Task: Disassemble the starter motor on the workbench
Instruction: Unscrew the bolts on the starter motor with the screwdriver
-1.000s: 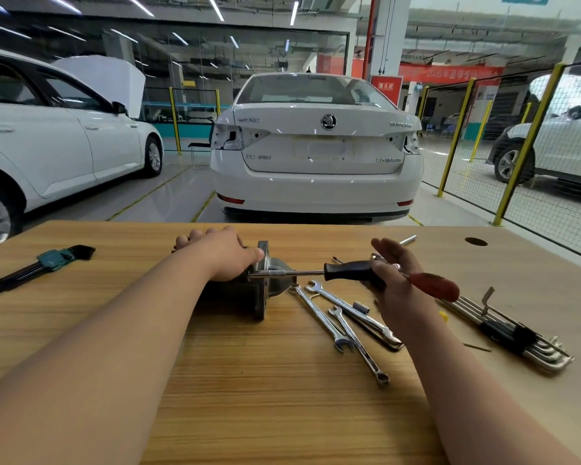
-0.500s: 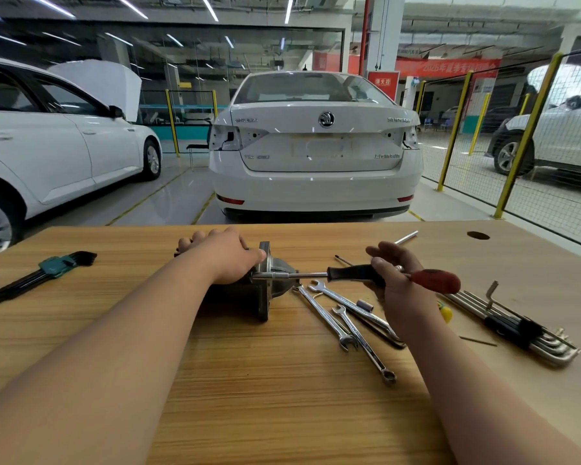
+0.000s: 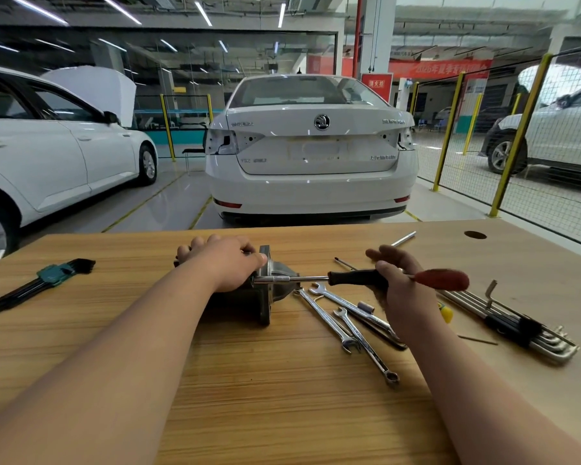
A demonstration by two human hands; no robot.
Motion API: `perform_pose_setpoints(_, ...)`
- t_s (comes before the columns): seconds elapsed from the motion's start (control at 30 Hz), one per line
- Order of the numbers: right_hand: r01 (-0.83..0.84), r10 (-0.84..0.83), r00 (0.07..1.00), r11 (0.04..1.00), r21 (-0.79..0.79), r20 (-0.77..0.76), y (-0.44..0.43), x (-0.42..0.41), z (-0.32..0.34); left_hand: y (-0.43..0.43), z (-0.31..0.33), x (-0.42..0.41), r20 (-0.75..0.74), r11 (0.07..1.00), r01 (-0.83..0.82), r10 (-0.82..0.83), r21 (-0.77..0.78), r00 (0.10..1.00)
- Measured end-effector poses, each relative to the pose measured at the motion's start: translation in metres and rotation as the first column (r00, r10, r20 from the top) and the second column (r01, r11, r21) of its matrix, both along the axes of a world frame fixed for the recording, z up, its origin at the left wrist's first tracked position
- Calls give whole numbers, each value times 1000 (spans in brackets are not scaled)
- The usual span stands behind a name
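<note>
The starter motor (image 3: 275, 283) lies on its side on the wooden workbench (image 3: 282, 397), its flanged metal nose facing right. My left hand (image 3: 225, 263) grips the motor body from above, hiding most of it. My right hand (image 3: 399, 283) holds a nut driver (image 3: 356, 278) with a black and red handle. The driver lies level, and its silver socket tip meets the motor's flange beside my left thumb.
Several combination wrenches (image 3: 346, 323) lie fanned between motor and right arm. A hex key set (image 3: 517, 323) lies at the right, another in a green holder (image 3: 47, 276) at the left. A loose rod (image 3: 403, 238) and a table hole (image 3: 475, 234) are behind. White cars stand beyond the bench.
Both hands and the driver stay in place on the motor; the fingers of my right hand have shifted slightly on the handle. The head camera has tilted a little.
</note>
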State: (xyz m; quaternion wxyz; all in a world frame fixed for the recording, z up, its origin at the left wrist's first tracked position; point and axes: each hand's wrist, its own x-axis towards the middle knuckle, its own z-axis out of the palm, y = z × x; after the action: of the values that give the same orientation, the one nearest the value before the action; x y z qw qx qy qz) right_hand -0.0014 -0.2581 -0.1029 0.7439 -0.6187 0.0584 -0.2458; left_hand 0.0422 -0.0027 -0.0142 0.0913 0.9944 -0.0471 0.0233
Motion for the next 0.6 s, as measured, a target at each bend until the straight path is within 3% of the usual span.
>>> perform_pose_setpoints(0.13,-56,56,998,998,-16,29,-2,-3,-2,-3,2,1,-26,1000,-6,6,6,1000)
perform_pose_setpoints(0.33,75,-75,997,997,4,-25,2,5,-2,-7,0,4,12,997,-73,72,29,997)
perform_pose_setpoints(0.6,-77,77,997,996,34,8,-3,0,-4,-8,0,5,30,997,-68,67,37,997)
